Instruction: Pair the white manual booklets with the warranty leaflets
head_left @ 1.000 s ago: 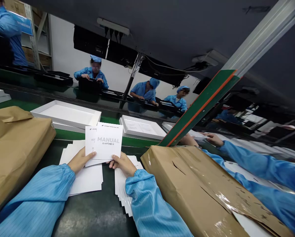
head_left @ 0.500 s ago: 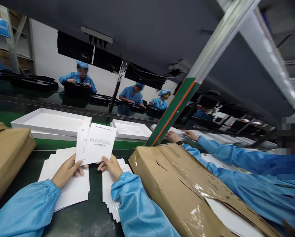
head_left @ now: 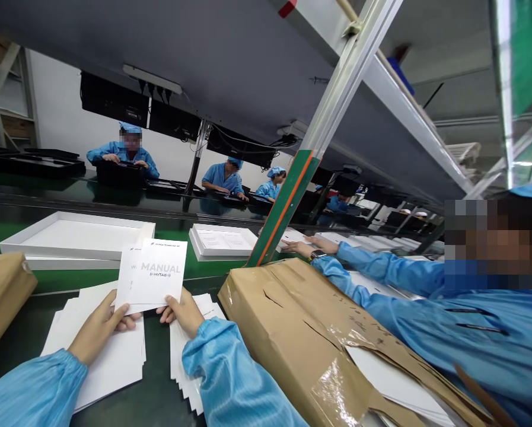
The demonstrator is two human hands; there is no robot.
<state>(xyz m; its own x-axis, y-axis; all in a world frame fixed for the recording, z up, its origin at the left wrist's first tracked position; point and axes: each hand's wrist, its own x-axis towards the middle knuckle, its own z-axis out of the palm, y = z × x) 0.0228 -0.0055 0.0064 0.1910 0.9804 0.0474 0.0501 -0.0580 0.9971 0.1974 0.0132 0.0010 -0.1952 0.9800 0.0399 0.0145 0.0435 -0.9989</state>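
**Manual booklets held up between both hands**

I take the torn brown paper-wrapped package [head_left: 292, 332] on the dark counter [head_left: 159, 397] as my landmark. Its wrapping is split along the top, and white sheets [head_left: 394, 385] show inside its near end.

Just left of the package, I see two overlapping white booklets printed MANUAL [head_left: 152, 274] held upright above the counter. The left hand [head_left: 97, 323] pinches their lower left corner with the thumb on the front. The right hand [head_left: 181, 309] pinches the lower right edge in the same way.

Below the hands, left of the package, lie a flat stack of white sheets [head_left: 110, 362] and a fanned stack of white booklets [head_left: 183, 379].

Beyond the package, on the green belt, a shallow white cardboard tray [head_left: 76, 234] shows its bare white floor. A second white tray [head_left: 223, 240], nearer the package, holds a printed sheet. A co-worker's hand [head_left: 299, 246] rests just behind the package's far end.
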